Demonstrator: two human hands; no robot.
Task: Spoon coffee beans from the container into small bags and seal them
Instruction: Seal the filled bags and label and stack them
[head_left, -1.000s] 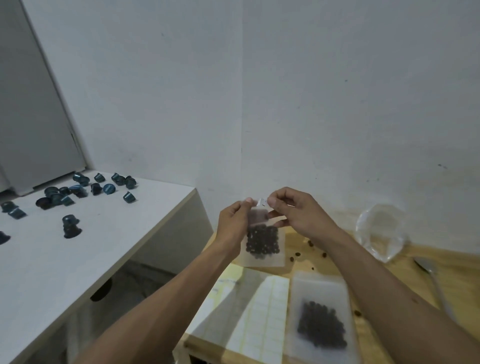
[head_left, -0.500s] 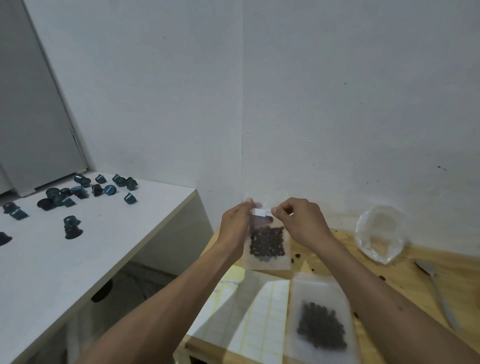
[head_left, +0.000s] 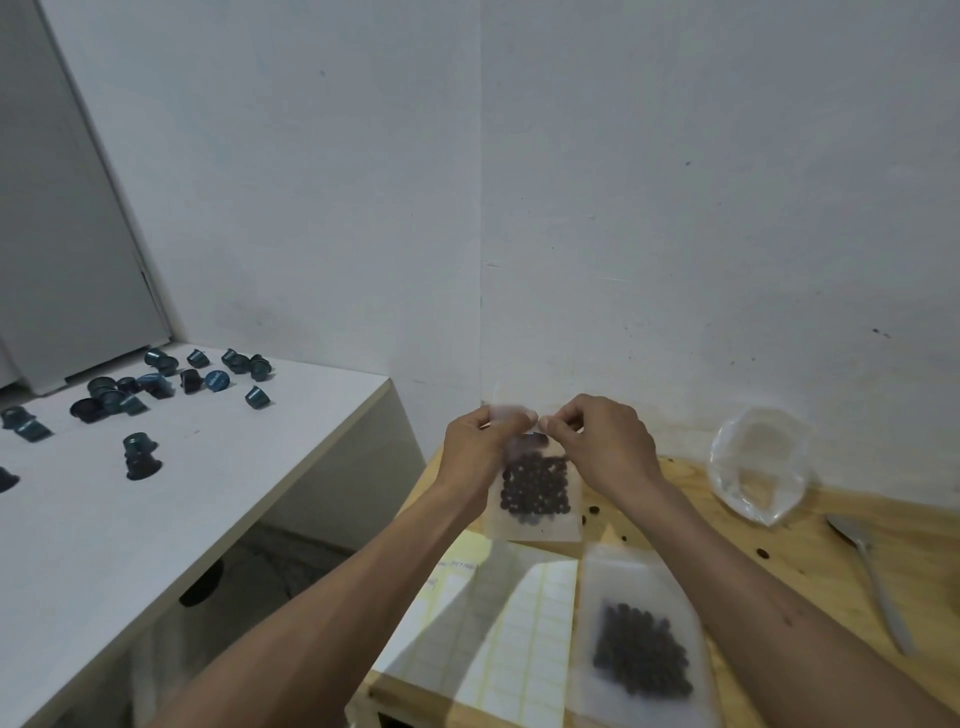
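While it's held up above the pale wooden table, a small frosted translucent bag with a clump of dark coffee beans in it is pinched at its top edge from both sides: the left hand is curled round the left corner, and the right hand is clamped on the right part of the top with thumb and fingertips. That top edge is pretty blurry, so how far it's closed can't be told. A second frosted bag of dark beans is laid flat on the table nearer the camera, right beside a sheet of small white sticker labels. A few loose beans are scattered on the wood. Over to the right, a crumpled clear plastic container is sat by the wall, with a metal spoon laid just beside it. Off to the left, a bunch of dark teal coffee capsules is spread over a white tabletop.
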